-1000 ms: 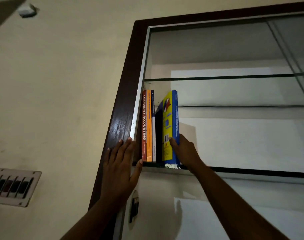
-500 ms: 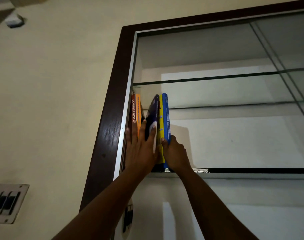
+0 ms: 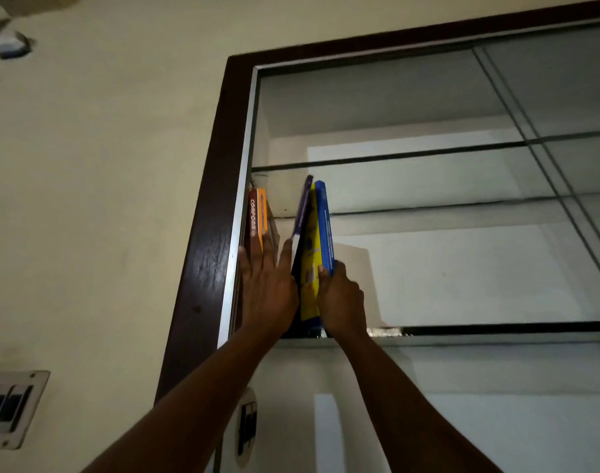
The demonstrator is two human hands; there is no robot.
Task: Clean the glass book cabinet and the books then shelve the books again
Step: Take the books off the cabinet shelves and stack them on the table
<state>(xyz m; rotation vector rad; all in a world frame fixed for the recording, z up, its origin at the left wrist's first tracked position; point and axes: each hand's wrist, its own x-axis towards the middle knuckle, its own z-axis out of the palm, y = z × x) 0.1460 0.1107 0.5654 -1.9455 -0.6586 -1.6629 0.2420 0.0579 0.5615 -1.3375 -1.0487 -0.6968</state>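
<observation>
The glass book cabinet (image 3: 210,240) has a dark wooden frame and glass shelves. On its lower glass shelf (image 3: 496,327), at the far left, stand an orange and red book (image 3: 257,211), a thin dark purple book (image 3: 302,209) and a blue and yellow book (image 3: 320,227). My left hand (image 3: 268,291) reaches between the orange book and the purple book with straight fingers, pressing against them. My right hand (image 3: 341,298) grips the blue and yellow book's right side, thumb on its yellow cover. The purple book and the blue one lean left at the top.
A cream wall (image 3: 104,165) lies left of the cabinet, with a switch plate (image 3: 8,409) at the lower left. A higher glass shelf (image 3: 428,153) sits bare above the books. A sliding glass pane edge (image 3: 530,148) crosses the right side.
My left hand left the cabinet frame and moved right onto the books, then pushed in between them. A gap has opened between the orange book and the purple book. My right hand stays on the blue book.
</observation>
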